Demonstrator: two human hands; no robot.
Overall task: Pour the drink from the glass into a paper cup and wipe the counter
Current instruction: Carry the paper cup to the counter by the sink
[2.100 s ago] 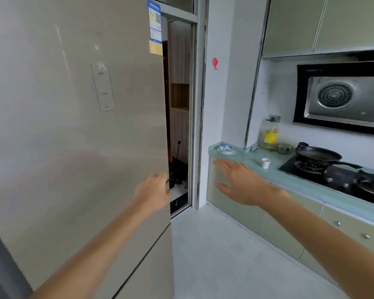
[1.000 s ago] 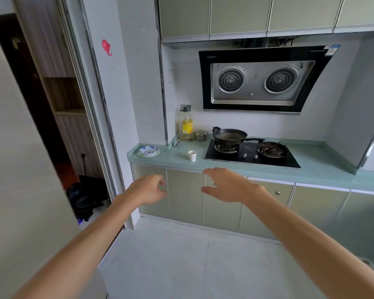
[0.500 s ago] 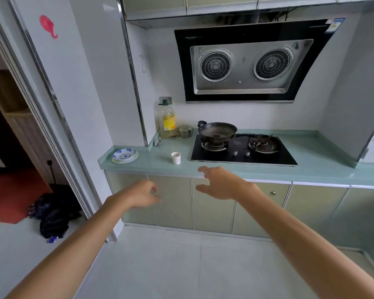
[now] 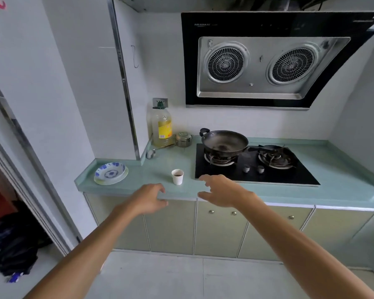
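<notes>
**Two empty hands in front of the paper cup**

Head view: the paper cup (image 4: 177,176) stands upright on the green counter (image 4: 138,180), just left of the front left corner of the gas hob (image 4: 268,175). Something dark shows in the bottom of the cup. The right hand (image 4: 220,193) hovers in front of that same corner, fingers spread and relaxed, holding nothing. The left hand (image 4: 149,198) hangs further left of the hob, before the counter's edge, its fingers loosely curled on nothing. Neither hand touches the cup.

A wok (image 4: 225,142) sits on the hob's left burner. An oil bottle (image 4: 161,128) stands behind and left of the hob, and a blue-patterned dish (image 4: 110,172) lies well left of it. No glass or cloth is in view.

The cup is likely light, thin-walled and easily tipped or dented. A gentle hold round the middle of its wall, below the rim, would suit it best.
</notes>
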